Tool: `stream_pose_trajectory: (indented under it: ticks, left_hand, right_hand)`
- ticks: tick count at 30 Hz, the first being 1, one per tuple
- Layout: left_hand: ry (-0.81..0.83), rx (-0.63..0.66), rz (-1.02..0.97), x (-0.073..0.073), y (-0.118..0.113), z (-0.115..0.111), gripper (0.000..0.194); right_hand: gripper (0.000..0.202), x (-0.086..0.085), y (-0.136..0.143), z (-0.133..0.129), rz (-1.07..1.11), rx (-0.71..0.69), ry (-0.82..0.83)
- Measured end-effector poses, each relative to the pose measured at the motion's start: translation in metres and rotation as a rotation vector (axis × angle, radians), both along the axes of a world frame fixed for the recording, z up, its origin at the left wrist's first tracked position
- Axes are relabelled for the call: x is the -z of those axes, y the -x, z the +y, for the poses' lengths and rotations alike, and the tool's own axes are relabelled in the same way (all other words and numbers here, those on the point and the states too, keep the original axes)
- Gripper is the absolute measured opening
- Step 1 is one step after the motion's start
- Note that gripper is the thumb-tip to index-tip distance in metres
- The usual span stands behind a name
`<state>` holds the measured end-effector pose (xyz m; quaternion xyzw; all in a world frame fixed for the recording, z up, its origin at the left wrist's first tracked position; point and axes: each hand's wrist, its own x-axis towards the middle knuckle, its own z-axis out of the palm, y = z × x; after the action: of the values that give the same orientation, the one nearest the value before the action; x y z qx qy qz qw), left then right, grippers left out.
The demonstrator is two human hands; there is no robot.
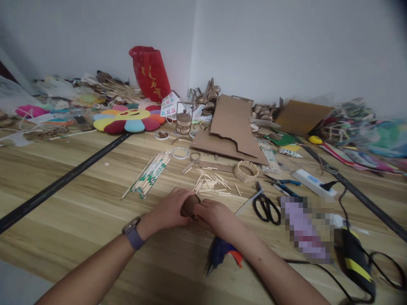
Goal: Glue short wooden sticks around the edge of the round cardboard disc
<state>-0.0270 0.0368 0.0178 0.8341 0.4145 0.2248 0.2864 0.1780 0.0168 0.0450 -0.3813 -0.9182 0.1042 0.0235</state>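
Between my two hands is a small round brown cardboard piece, its edge dark and its lower part hidden by fingers. My left hand, with a watch on the wrist, grips it from the left. From the right, my right hand closes its fingers on its near rim. Just beyond lies a loose pile of short wooden sticks. A ring of sticks stands behind them to the right. Under my right forearm rests a blue and orange glue gun, partly covered.
Black scissors, pliers and a white power strip lie to the right, with cables. Packaged sticks lie left. Farther back are cardboard sheets, a small stick bucket and a flower cushion.
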Motion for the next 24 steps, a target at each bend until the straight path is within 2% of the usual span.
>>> stream_pose_trajectory:
  ticks: [12, 18, 21, 24]
  left_hand:
    - [0.023, 0.03, -0.02, 0.003, 0.003, -0.001, 0.076]
    - [0.018, 0.044, -0.023, 0.006, 0.006, 0.001, 0.079]
    - [0.008, 0.059, -0.028, 0.007, 0.01, 0.002, 0.08]
    - [0.033, 0.06, 0.01, 0.007, 0.012, 0.002, 0.083]
  right_hand:
    - [0.008, -0.003, 0.0, -0.002, 0.012, 0.033, 0.03]
    - [0.011, -0.016, 0.0, -0.005, -0.009, 0.037, 0.013]
    - [0.019, -0.024, -0.002, -0.006, -0.018, 0.043, 0.005]
    - [0.01, -0.033, -0.007, -0.008, -0.01, 0.026, -0.004]
